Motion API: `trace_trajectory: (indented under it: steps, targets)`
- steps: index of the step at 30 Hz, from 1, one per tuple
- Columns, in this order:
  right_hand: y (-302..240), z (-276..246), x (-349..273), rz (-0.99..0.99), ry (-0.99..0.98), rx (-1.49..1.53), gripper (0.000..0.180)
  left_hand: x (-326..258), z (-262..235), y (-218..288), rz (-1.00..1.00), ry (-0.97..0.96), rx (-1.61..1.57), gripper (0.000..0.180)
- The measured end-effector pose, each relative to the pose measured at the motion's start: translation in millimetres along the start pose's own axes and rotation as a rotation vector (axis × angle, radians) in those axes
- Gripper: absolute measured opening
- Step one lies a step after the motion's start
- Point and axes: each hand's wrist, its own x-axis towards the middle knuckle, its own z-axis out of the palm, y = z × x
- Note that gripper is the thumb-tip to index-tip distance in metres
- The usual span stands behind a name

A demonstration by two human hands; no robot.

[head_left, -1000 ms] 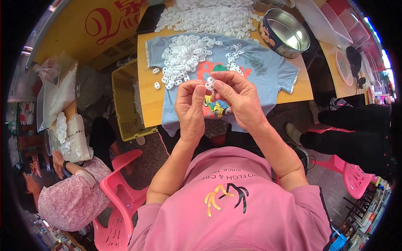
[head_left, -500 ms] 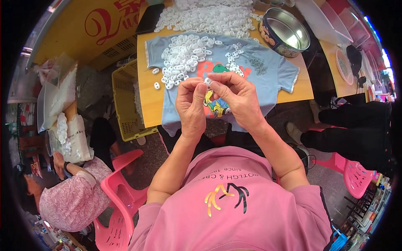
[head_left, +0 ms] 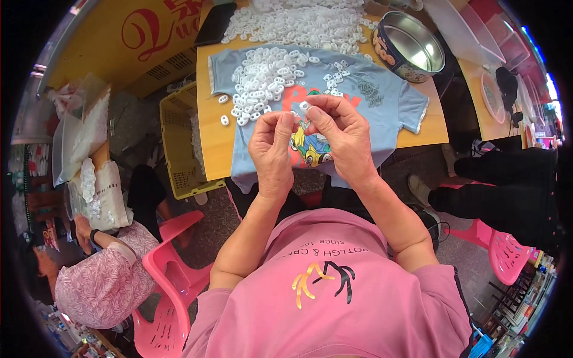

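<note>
My right hand (head_left: pixel 346 140) pinches a small white oval plastic piece (head_left: pixel 305 106) between thumb and fingertips, its dark hole showing. Close beside it, my left hand (head_left: pixel 271 149) has thumb and forefinger pressed together; a tiny pale bit shows at the tips, too small to name. Both hands hover over a blue-grey T-shirt (head_left: pixel 376 134) with a colourful print, spread on the table. On the shirt lie a heap of white oval pieces (head_left: pixel 262 77), a smaller group of white pieces (head_left: pixel 335 77) and a little pile of thin dark green-grey parts (head_left: pixel 371 92).
Many more white pieces (head_left: pixel 292 27) cover the far side of the wooden table (head_left: pixel 212 134). A round metal tin (head_left: pixel 409 45) and a black phone (head_left: pixel 215 24) stand there too. A yellow crate (head_left: pixel 182 143) is at left, near a pink chair (head_left: pixel 164 274) and another person (head_left: pixel 104 277).
My hands have drawn apart. The white piece, earlier between both hands, has come away with my right hand, tilted up and slightly to the right.
</note>
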Motion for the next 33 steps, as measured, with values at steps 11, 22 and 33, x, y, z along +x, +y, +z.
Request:
trace_trajectory:
  steps: [11,22,33]
  targets:
    - [-2,-8,4,0.189,-0.076,0.307,0.023,4,4,11,-0.171,-0.034,-0.225,0.013]
    - [-2,-7,5,-0.182,0.017,-0.203,0.023,11,4,8,-0.367,-0.057,-0.256,0.022]
    - [-3,-8,20,-0.745,0.065,-0.644,0.014,14,1,1,-0.404,-0.077,-0.203,0.034]
